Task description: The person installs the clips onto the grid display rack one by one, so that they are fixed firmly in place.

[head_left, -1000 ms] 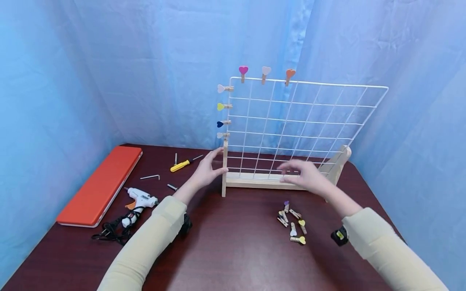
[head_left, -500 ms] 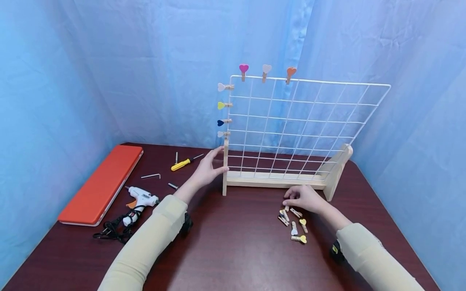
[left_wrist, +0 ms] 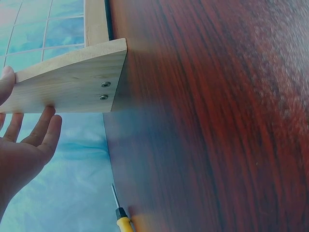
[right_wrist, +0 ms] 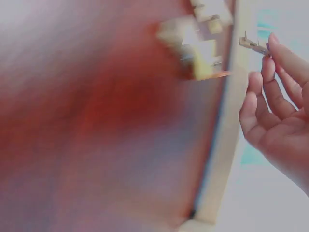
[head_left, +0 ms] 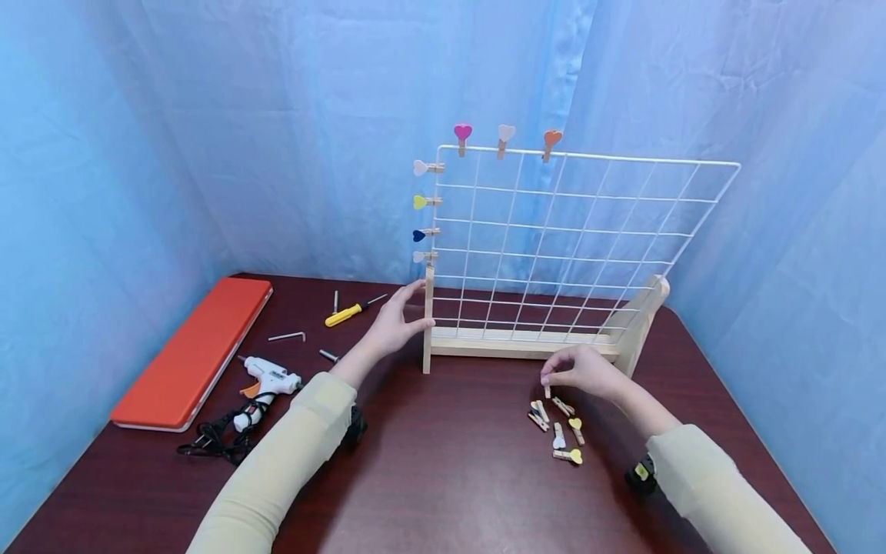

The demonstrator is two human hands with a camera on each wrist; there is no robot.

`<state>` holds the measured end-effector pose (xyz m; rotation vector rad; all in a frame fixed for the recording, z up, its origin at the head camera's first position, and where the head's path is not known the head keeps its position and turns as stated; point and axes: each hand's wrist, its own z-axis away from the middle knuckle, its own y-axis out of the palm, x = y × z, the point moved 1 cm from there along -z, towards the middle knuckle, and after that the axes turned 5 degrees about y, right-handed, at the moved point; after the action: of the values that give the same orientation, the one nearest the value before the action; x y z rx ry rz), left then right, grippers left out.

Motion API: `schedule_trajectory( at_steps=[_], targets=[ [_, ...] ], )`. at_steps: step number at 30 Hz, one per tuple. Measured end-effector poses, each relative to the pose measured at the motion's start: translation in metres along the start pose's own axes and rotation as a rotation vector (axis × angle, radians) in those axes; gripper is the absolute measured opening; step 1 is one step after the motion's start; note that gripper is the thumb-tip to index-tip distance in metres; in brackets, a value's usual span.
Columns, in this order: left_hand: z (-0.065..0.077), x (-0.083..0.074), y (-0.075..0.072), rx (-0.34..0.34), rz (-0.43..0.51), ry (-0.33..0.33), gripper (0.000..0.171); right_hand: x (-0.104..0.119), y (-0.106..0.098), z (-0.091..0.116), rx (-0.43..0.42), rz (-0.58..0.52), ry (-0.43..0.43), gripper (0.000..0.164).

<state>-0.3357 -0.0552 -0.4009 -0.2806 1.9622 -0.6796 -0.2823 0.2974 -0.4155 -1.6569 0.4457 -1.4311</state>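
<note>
My left hand grips the wooden end board of a stand, thumb on the front edge and fingers at the back edge; the left wrist view shows two screws low on this board. The stand bears a white wire grid. Between right thumb and fingertips, my right hand pinches a small wooden clothespin, its heart end mostly hidden by the fingers. Several heart-topped clothespins lie on the table below that hand. Others are clipped along the grid's top and left edges, such as a pink one.
On the left lie a red flat case, a white glue gun with its black cord, a hex key and a yellow screwdriver. Metal screws lie near the screwdriver and left forearm. Blue curtains enclose the table.
My right hand has come down from before the grid to the loose clothespins, taken one and raised it slightly. My left hand has stayed on the end board.
</note>
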Motion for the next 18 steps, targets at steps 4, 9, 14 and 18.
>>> schedule_trajectory(
  at_steps=[4,9,14,18],
  targets=[
    [0.001,0.001,0.001,0.0,-0.011,0.01,0.071,0.037,-0.025,0.006,-0.046,-0.068,-0.125,0.008],
    [0.003,0.0,0.001,0.002,0.002,0.02,0.071,0.112,-0.075,0.022,-0.194,-0.105,-0.26,0.004],
    [0.003,0.0,0.0,-0.006,0.026,0.041,0.07,0.173,-0.136,0.028,-0.491,-0.121,-0.324,0.008],
    [0.002,-0.001,0.0,-0.006,0.026,0.047,0.07,0.196,-0.179,0.022,-0.694,-0.22,-0.372,0.014]
  ],
)
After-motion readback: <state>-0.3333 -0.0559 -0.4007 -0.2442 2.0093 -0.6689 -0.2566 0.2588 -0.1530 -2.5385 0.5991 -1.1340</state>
